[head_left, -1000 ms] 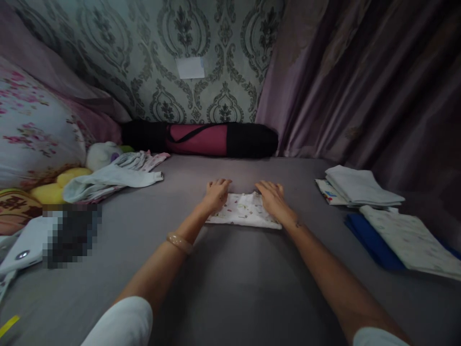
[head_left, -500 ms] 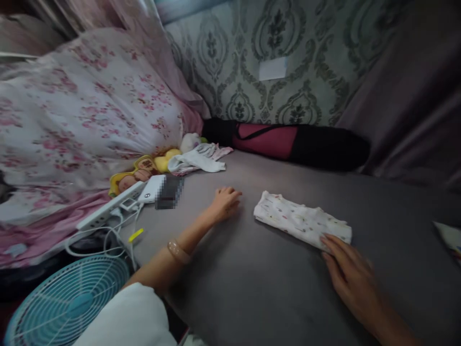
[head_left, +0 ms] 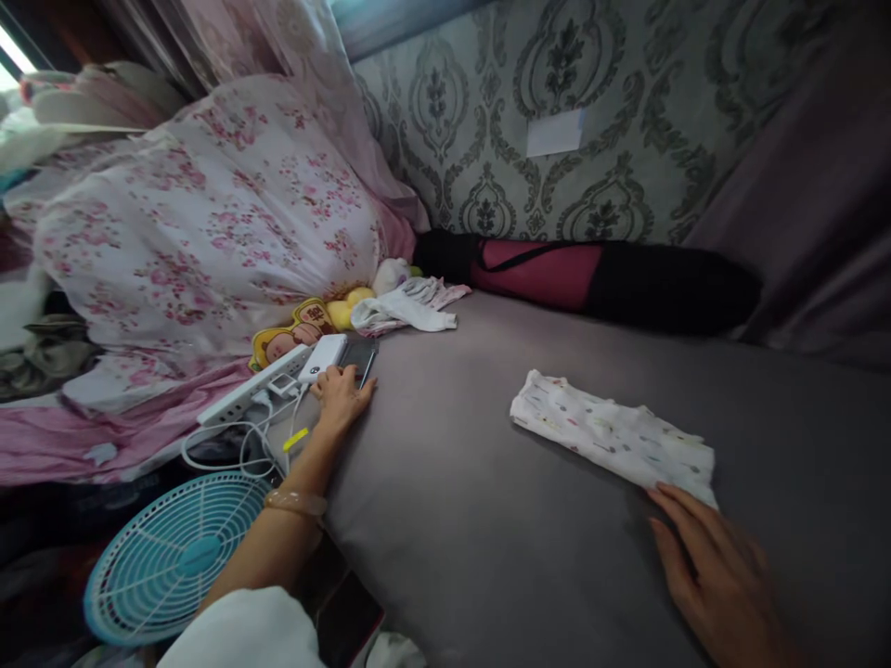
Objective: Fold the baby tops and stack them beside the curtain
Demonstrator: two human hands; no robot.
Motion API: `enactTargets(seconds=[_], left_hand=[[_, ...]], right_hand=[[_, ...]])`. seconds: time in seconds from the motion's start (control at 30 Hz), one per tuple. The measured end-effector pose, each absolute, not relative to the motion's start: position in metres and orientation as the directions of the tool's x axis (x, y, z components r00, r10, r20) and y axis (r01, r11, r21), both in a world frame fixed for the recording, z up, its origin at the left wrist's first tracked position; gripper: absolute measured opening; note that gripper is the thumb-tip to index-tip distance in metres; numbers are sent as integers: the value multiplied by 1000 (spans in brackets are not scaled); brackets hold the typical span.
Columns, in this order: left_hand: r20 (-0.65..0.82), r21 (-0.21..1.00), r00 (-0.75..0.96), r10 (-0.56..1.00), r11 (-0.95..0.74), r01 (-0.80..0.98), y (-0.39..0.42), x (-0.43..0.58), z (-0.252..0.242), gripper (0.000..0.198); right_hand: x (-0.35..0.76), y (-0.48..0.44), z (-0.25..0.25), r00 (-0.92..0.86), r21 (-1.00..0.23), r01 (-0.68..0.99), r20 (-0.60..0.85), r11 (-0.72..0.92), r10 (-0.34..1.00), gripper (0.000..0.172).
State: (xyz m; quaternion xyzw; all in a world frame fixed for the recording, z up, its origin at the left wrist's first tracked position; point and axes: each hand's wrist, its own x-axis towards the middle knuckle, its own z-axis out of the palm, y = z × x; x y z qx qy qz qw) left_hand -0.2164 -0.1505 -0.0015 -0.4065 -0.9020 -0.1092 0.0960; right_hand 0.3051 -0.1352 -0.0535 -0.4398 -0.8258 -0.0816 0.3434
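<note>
From my end I have the left hand (head_left: pixel 339 399) down over the near end of a flat, dark, glossy phone (head_left: pixel 362 353), thumb along one edge; I cannot tell whether its grip has closed. A smooth white device with rounded corners (head_left: pixel 324 358) lies just beside the phone, under the reach of the same fingers.

My right hand (head_left: pixel 720 566) is loose, its grip released, the fingertips resting on the near right corner of the folded cloth (head_left: pixel 613 431) — soft, white, thin, with a small scattered print, a long rectangle with a slightly ruffled far edge. It lies flat on the smooth, matt grey bed (head_left: pixel 445 482).

At the back lies a long tubular bag (head_left: pixel 535 274), black fabric with a pink middle panel and a strap; its contents are hidden. To the left, a hard white power strip (head_left: pixel 254 385) carries plugs and looping cables (head_left: pixel 223 455), above a round, ribbed blue fan (head_left: pixel 199 555).
</note>
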Motion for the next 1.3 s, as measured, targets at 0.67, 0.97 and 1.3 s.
enactTargets(seconds=[0.67, 0.97, 1.3], left_hand=[[-74, 507, -204, 976, 213, 835, -105, -133, 15, 47], [-190, 764, 107, 976, 79, 640, -83, -58, 2, 58], [-141, 778, 20, 990, 98, 621, -71, -23, -10, 41]], right_hand=[[301, -120, -24, -102, -365, 834, 634, 413, 767, 39], [323, -117, -19, 93, -343, 939, 203, -18, 975, 45], [314, -119, -29, 158, -481, 876, 300, 6, 941, 35]])
